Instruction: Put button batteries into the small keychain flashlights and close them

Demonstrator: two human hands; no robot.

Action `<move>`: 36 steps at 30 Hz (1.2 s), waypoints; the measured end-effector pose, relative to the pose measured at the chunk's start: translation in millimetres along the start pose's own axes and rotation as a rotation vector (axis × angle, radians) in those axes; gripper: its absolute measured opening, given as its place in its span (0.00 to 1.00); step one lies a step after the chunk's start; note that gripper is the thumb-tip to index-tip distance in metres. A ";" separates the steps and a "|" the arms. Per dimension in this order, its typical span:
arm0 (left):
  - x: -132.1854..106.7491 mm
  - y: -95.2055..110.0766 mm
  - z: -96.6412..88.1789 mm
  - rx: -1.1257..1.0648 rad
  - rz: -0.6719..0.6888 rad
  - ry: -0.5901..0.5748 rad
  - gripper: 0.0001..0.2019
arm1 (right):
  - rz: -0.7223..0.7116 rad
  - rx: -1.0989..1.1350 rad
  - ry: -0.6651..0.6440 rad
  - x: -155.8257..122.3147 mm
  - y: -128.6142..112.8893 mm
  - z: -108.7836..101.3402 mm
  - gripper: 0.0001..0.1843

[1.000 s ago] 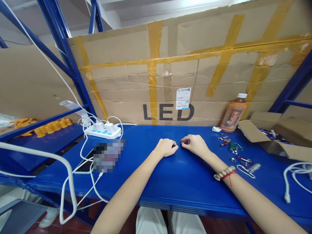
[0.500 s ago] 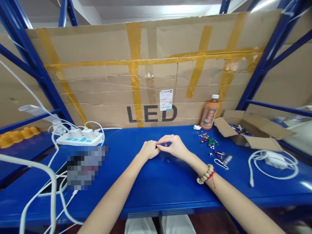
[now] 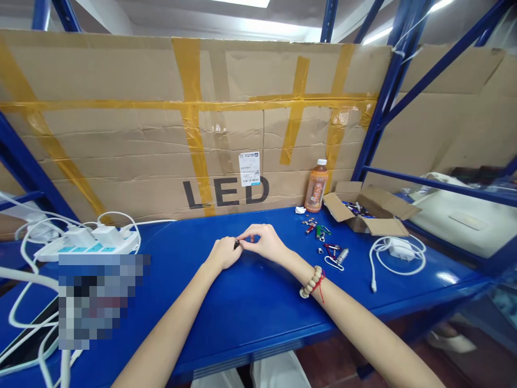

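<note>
Between the hands [image 3: 264, 242], a dark object [image 3: 236, 244]

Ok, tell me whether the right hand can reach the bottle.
Probably yes: the right hand, busy at a small dark piece in the left hand, has nothing tall between it and the bottle.

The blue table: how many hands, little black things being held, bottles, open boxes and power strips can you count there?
Left hand and right hand: 2
Black thing held: 1
Bottle: 1
Open box: 1
Power strip: 1
Total: 6
</note>
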State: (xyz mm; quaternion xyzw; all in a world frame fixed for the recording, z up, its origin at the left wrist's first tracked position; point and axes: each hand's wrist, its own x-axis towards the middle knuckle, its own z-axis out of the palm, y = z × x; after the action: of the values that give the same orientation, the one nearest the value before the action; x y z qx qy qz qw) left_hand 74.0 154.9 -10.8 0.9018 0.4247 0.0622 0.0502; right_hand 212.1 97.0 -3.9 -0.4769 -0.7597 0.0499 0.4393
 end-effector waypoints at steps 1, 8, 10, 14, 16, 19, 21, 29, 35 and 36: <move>-0.5 0.3 -0.3 0.001 -0.002 0.001 0.16 | -0.002 -0.002 -0.003 -0.2 0.3 0.0 0.08; -3.5 1.2 -2.7 0.000 0.001 0.000 0.17 | -0.033 -0.054 -0.005 -1.0 0.3 0.1 0.07; -3.3 1.2 -2.9 -0.001 0.001 -0.003 0.17 | -0.025 -0.055 -0.012 -0.9 -1.0 -0.4 0.07; -1.8 1.2 -2.5 -0.005 -0.008 -0.009 0.16 | -0.014 -0.014 -0.034 -0.8 -4.0 -1.8 0.06; -1.5 1.2 -2.3 -0.009 -0.011 -0.012 0.17 | -0.012 -0.001 -0.036 -1.0 -4.7 -2.1 0.06; -2.0 1.1 -2.6 -0.017 -0.007 -0.015 0.17 | -0.005 0.012 -0.033 -1.3 -4.0 -1.6 0.07; -2.7 1.2 -3.2 -0.022 -0.005 -0.016 0.17 | -0.001 0.029 -0.027 -1.4 -2.4 -0.2 0.07; -3.6 0.8 -3.8 -0.027 0.018 -0.019 0.15 | 0.009 0.043 -0.031 -2.5 0.2 2.7 0.06; -5.9 0.3 -5.5 -0.032 0.073 -0.012 0.14 | -0.095 -0.180 -0.068 -3.1 -5.7 -4.1 0.08; -6.3 0.3 -6.0 -0.033 0.078 -0.014 0.14 | -0.113 -0.199 -0.076 -3.1 -6.2 -4.3 0.08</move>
State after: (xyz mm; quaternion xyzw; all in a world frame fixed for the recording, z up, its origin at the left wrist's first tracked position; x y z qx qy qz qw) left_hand 69.3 150.0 -5.3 0.9171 0.3879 0.0649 0.0654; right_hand 211.5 89.7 -0.1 -0.4723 -0.8026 -0.0325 0.3629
